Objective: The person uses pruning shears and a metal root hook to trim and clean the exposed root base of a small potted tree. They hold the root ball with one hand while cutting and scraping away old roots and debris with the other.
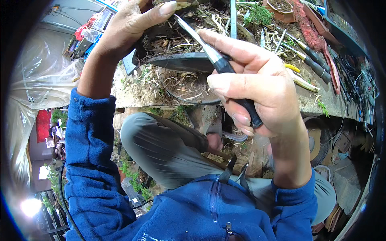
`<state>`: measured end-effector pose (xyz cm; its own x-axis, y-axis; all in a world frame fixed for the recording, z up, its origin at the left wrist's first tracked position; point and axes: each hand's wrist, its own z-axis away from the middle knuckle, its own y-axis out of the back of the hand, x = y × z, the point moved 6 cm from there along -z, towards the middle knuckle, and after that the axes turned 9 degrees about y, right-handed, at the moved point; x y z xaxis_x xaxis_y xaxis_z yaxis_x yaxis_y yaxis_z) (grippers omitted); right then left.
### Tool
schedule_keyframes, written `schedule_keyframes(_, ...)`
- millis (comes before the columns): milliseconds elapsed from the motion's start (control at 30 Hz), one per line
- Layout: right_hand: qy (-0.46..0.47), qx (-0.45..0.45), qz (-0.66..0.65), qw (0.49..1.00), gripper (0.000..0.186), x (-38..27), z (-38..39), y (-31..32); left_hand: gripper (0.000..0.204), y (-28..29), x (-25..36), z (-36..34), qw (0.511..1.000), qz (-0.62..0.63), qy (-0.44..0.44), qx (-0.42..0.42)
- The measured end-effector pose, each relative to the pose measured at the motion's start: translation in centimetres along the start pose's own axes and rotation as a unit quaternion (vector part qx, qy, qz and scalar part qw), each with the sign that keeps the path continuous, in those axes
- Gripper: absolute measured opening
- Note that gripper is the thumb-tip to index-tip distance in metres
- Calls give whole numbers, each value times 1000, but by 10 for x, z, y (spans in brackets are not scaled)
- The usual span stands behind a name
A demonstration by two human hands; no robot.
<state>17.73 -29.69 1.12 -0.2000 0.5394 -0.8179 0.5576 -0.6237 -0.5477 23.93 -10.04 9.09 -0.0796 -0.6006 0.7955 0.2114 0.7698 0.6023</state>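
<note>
My right hand (257, 76) is wrapped around a carving tool (210, 52) with a black handle and a slim metal blade. The forefinger lies along the blade, whose tip points up and left. At the top edge my left hand (140, 20) grips a pale, splintered piece of wood (184, 5), thumb laid on it; its other fingers are mostly out of sight. The blade's tip is close to this thumb and the wood; whether it touches the wood I cannot tell. Below both hands sits a dark round pot (177, 61) strewn with soil, wood shavings and root bits.
On the worktop to the right lie several dark-handled tools (311, 60), a red-handled tool (331, 66), a yellow curved thing (292, 68) and a green sprig (261, 15). A brown planter (280, 11) stands behind. Tangled wire (358, 86) hangs at the far right.
</note>
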Motion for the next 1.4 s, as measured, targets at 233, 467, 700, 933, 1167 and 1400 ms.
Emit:
schedule_keyframes(233,85,100,-83,988,66,1,13,-21,65,19,-20,-4,980,171,-43,-95)
schedule_keyframes(467,45,126,-98,986,67,4,10,-21,45,28,-22,-2,958,227,-96,-146)
schedule_keyframes(700,44,121,-121,984,66,5,11,-23,48,24,-21,0,965,241,-60,-88)
schedule_keyframes(933,55,125,-120,983,66,3,9,-24,51,19,-19,-1,985,167,7,36)
schedule_keyframes(1167,61,128,-125,982,65,4,8,-23,48,7,-5,0,988,122,-2,91)
schedule_keyframes(1400,57,118,-114,985,64,3,7,-22,47,-2,5,-3,996,25,28,80)
